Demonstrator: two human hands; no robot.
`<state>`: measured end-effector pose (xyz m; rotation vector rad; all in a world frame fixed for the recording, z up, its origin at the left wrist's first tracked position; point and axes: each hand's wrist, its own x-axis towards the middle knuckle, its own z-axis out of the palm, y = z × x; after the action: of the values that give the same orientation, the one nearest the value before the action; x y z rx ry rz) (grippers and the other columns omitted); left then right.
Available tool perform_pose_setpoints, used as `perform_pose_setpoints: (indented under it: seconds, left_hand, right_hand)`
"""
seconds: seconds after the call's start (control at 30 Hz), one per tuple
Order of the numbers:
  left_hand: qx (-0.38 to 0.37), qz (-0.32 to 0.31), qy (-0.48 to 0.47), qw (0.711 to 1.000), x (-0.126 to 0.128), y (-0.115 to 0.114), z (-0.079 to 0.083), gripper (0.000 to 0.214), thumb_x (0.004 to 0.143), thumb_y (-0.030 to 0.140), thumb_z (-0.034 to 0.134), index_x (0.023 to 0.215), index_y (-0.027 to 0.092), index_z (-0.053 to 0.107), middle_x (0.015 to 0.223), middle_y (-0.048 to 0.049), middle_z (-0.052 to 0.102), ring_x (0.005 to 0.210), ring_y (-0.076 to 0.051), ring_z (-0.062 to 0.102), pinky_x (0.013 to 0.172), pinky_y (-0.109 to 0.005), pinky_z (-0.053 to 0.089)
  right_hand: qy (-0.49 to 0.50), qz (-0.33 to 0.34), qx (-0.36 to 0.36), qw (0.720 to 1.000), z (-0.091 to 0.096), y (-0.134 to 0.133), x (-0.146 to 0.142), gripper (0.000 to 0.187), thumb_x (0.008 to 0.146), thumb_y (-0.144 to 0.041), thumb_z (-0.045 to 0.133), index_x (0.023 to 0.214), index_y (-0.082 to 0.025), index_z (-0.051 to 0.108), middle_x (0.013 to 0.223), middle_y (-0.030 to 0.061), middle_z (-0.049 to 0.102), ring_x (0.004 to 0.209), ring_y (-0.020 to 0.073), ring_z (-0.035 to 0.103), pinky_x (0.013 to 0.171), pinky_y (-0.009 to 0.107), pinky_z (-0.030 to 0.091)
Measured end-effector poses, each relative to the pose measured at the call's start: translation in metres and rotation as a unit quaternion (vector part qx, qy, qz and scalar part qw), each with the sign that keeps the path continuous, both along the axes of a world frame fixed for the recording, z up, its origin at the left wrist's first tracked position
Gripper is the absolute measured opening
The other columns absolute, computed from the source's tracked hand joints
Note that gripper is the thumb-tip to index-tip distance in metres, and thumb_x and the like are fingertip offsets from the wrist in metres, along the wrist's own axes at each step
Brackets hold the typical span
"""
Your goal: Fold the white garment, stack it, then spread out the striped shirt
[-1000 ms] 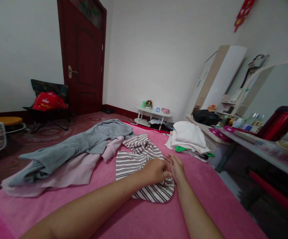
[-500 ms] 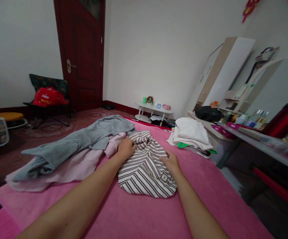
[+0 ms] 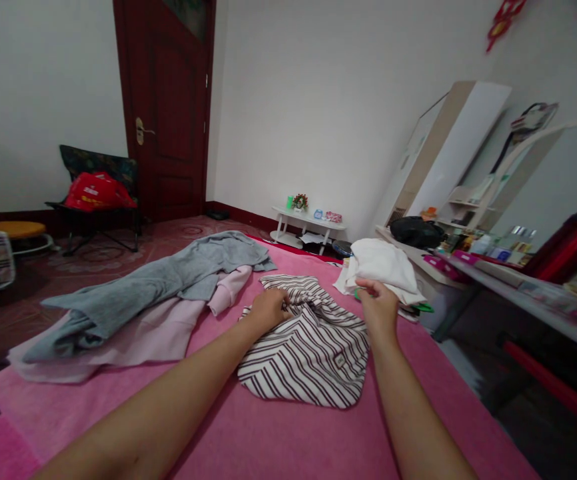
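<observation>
Gripping the soft, crumpled striped garment (image 3: 308, 347), left hand (image 3: 268, 310) and right hand (image 3: 379, 308) close.

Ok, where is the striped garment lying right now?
In the head view, the striped garment lies centre-frame on the pink bedcover, under the left hand and right hand, right of the grey garment.

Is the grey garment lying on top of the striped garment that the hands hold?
No, the grey garment lies over a pale pink garment, apart from the striped garment.
</observation>
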<state>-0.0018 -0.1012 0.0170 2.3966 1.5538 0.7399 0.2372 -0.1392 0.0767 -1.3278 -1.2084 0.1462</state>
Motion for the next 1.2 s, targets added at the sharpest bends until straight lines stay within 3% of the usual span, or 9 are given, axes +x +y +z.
perform_pose_setpoints:
  seconds: [0.13, 0.2, 0.3, 0.47, 0.57, 0.7, 0.8, 1.0, 1.2]
  left_hand:
    - [0.027, -0.079, -0.002, 0.996, 0.008, -0.008, 0.003, 0.034, 0.071, 0.028, 0.068, 0.104, 0.022, 0.063, 0.104, -0.0055, 0.066, 0.100, -0.023, 0.059, 0.084, -0.030, 0.045]
    - [0.047, -0.095, -0.008, 0.994, 0.010, -0.013, 0.006, 0.035, 0.072, 0.024, 0.065, 0.106, 0.023, 0.062, 0.108, -0.0059, 0.063, 0.100, -0.022, 0.059, 0.084, -0.029, 0.044]
    - [0.061, -0.052, -0.013, 0.997, 0.013, -0.021, 0.012, 0.037, 0.070, 0.018, 0.063, 0.106, 0.022, 0.059, 0.113, -0.0072, 0.058, 0.095, -0.020, 0.060, 0.078, -0.027, 0.046]
    - [-0.004, -0.027, -0.012, 1.000, 0.012, -0.017, 0.016, 0.021, 0.067, 0.021, 0.064, 0.088, 0.019, 0.064, 0.095, -0.0077, 0.066, 0.089, -0.022, 0.061, 0.074, -0.029, 0.045]
    - [-0.008, -0.006, -0.029, 1.000, 0.003, -0.003, 0.018, 0.011, 0.074, 0.026, 0.058, 0.075, 0.018, 0.065, 0.082, -0.0088, 0.067, 0.082, -0.023, 0.061, 0.072, -0.031, 0.043]
    - [0.013, 0.050, -0.188, 0.981, -0.017, 0.021, 0.022, 0.024, 0.079, 0.036, 0.053, 0.068, 0.017, 0.063, 0.069, -0.0062, 0.064, 0.070, -0.020, 0.058, 0.068, -0.029, 0.041]
    - [0.035, 0.098, -0.339, 0.935, -0.031, 0.036, 0.022, 0.029, 0.082, 0.040, 0.046, 0.073, 0.016, 0.061, 0.069, -0.0041, 0.062, 0.070, -0.019, 0.056, 0.065, -0.028, 0.041]
    - [0.087, 0.140, -0.650, 0.742, -0.049, 0.046, 0.035, 0.028, 0.074, 0.043, 0.054, 0.062, 0.018, 0.049, 0.058, 0.0043, 0.046, 0.057, -0.012, 0.042, 0.054, -0.022, 0.035]
    - [0.257, 0.095, -0.678, 0.682, -0.056, 0.021, 0.096, 0.025, 0.078, 0.037, 0.056, 0.064, 0.017, 0.049, 0.060, 0.0056, 0.043, 0.059, -0.009, 0.040, 0.056, -0.019, 0.034]
  right_hand:
    - [-0.162, 0.140, -0.125, 0.969, -0.025, -0.003, -0.034, 0.049, 0.060, -0.025, 0.065, 0.109, -0.018, 0.064, 0.111, 0.0079, 0.067, 0.098, 0.0229, 0.061, 0.087, 0.036, 0.046]
    - [-0.228, 0.140, -0.166, 0.949, -0.039, -0.006, -0.045, 0.059, 0.057, -0.025, 0.070, 0.115, -0.018, 0.061, 0.121, 0.0099, 0.062, 0.110, 0.0251, 0.056, 0.094, 0.038, 0.042]
    - [-0.242, 0.093, -0.180, 0.949, -0.048, -0.006, -0.043, 0.030, 0.064, -0.026, 0.064, 0.093, -0.017, 0.069, 0.102, 0.0108, 0.069, 0.100, 0.0259, 0.061, 0.089, 0.037, 0.044]
    - [0.111, 0.054, -0.122, 0.985, -0.024, 0.001, -0.010, 0.011, 0.066, -0.029, 0.058, 0.067, -0.018, 0.059, 0.046, -0.0039, 0.054, 0.043, 0.0151, 0.054, 0.046, 0.025, 0.044]
    - [0.348, 0.013, -0.039, 0.937, -0.006, -0.001, 0.020, 0.013, 0.066, -0.025, 0.055, 0.077, -0.019, 0.053, 0.050, -0.0061, 0.054, 0.038, 0.0123, 0.052, 0.040, 0.023, 0.045]
    - [0.518, -0.032, 0.043, 0.853, 0.007, -0.011, 0.060, 0.013, 0.069, -0.012, 0.044, 0.078, -0.019, 0.048, 0.056, -0.0048, 0.057, 0.046, 0.0104, 0.058, 0.051, 0.024, 0.054]
    - [0.552, -0.081, 0.086, 0.825, 0.010, -0.020, 0.077, 0.017, 0.070, -0.007, 0.037, 0.077, -0.020, 0.046, 0.058, -0.0055, 0.056, 0.047, 0.0086, 0.058, 0.051, 0.021, 0.053]
    - [0.582, -0.107, 0.145, 0.793, 0.020, -0.029, 0.076, 0.029, 0.078, -0.010, 0.026, 0.086, -0.021, 0.051, 0.077, 0.0007, 0.063, 0.061, 0.0128, 0.064, 0.054, 0.027, 0.055]
    - [0.544, -0.046, 0.236, 0.804, 0.059, -0.039, 0.058, 0.038, 0.080, -0.015, 0.022, 0.093, -0.020, 0.057, 0.089, 0.0039, 0.065, 0.078, 0.0153, 0.066, 0.067, 0.034, 0.057]
